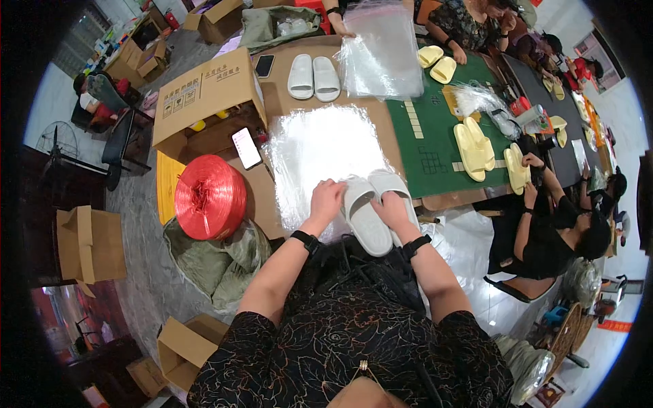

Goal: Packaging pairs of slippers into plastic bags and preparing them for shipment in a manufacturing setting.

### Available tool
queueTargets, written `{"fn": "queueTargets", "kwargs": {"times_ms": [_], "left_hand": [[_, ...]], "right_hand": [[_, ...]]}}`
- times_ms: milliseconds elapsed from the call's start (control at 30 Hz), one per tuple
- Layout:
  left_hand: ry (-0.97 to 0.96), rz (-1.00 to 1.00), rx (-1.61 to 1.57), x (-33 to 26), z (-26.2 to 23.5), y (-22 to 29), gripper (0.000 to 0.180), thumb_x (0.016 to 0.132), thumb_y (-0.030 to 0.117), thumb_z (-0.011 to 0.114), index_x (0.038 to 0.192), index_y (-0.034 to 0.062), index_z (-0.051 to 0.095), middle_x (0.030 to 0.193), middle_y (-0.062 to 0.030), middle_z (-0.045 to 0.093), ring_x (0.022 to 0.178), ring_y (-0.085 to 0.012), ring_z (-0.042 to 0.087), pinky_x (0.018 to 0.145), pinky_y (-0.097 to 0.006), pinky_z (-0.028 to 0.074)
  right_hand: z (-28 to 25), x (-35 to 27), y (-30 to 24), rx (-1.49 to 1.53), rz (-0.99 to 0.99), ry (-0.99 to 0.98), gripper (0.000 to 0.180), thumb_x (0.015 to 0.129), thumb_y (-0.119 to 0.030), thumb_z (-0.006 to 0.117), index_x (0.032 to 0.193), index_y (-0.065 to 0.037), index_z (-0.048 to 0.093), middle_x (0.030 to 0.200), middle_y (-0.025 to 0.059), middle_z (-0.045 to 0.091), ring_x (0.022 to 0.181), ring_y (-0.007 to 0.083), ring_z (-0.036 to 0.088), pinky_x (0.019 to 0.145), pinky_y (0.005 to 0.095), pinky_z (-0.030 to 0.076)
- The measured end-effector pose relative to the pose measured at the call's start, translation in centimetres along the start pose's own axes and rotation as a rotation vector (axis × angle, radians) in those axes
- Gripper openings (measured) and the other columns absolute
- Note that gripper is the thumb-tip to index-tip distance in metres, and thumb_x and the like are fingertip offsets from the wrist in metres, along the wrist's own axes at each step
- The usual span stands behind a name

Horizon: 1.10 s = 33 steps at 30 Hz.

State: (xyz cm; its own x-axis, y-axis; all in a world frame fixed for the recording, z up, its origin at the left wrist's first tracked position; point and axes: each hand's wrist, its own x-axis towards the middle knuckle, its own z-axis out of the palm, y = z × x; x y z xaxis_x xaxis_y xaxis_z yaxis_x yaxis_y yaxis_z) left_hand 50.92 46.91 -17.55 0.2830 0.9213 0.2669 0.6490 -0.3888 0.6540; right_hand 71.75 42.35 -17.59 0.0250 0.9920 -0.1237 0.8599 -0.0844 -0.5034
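Note:
A pair of pale grey slippers (369, 222) lies at the table's near edge, partly over a stack of clear plastic bags (326, 143). My right hand (393, 209) grips the slippers, its fingers curled at the straps and partly hidden. Beside the left slipper, my left hand (328, 200) rests on the bags with bent fingers drawn together. What those fingertips pinch, if anything, is too small to make out. Farther back, another pair of white slippers (313, 78) sits side by side on the brown tabletop.
To the left are a red twine roll (210, 197), a lit phone (246, 148) and an open cardboard box (204, 95). A green cutting mat (425, 153) on the right bears yellow slippers (474, 149). A co-worker's hand (343, 28) touches more clear bags (382, 54); other people sit rightward.

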Motion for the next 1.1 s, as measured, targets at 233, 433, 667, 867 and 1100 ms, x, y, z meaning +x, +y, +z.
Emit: {"fn": "queueTargets", "kwargs": {"times_ms": [233,433,667,867,1100], "left_hand": [[-0.111,0.077,-0.154,0.7,-1.0,1.9,0.019,0.084,0.011,0.055,0.097,0.0089,0.068,0.078,-0.0112,0.057,0.079,-0.0311,0.053,0.072,-0.040,0.044],[-0.375,0.083,-0.289,0.9,-4.0,2.6,0.021,0.085,0.013,0.054,0.102,0.0084,0.067,0.083,-0.0117,0.058,0.085,-0.0306,0.054,0.078,-0.038,0.043],[-0.367,0.151,-0.302,-1.5,-6.9,0.1,0.024,0.082,0.005,0.056,0.102,0.0105,0.067,0.084,-0.0101,0.059,0.087,-0.0286,0.053,0.083,-0.037,0.041],[-0.138,-0.212,-0.026,-3.7,-6.5,-4.8,0.021,0.082,0.007,0.057,0.099,0.0149,0.069,0.083,-0.0076,0.057,0.083,-0.0286,0.052,0.081,-0.038,0.043],[0.055,-0.648,-0.162,-3.8,-3.9,-8.0,0.051,0.080,0.037,0.067,0.118,0.0045,0.056,0.106,-0.0168,0.057,0.093,-0.0231,0.057,0.076,-0.034,0.048]], "right_hand": [[0.5,2.1,0.0,-0.030,-0.070,0.105,0.035,0.080,-0.031,0.063,0.073,0.003,0.058,0.079,0.0240,0.058,0.078,0.0394,0.058,0.070,0.0468,0.047],[4.4,5.4,-0.2,0.000,-0.173,0.095,0.035,0.081,-0.033,0.062,0.075,0.002,0.059,0.085,0.0227,0.058,0.083,0.0398,0.057,0.074,0.0463,0.046],[6.1,9.4,-5.6,0.228,0.014,0.209,0.046,0.081,-0.036,0.063,0.101,0.005,0.056,0.107,0.0283,0.053,0.099,0.0439,0.052,0.085,0.0473,0.043],[7.5,5.8,-4.1,0.122,-0.454,-0.098,0.065,0.080,-0.034,0.066,0.128,0.004,0.044,0.118,0.0221,0.053,0.109,0.0305,0.051,0.093,0.0436,0.040],[-2.6,4.7,-0.3,0.480,0.234,-0.472,0.041,0.084,-0.043,0.062,0.081,-0.002,0.066,0.069,0.0024,0.063,0.065,0.0111,0.060,0.055,0.0263,0.046]]}}
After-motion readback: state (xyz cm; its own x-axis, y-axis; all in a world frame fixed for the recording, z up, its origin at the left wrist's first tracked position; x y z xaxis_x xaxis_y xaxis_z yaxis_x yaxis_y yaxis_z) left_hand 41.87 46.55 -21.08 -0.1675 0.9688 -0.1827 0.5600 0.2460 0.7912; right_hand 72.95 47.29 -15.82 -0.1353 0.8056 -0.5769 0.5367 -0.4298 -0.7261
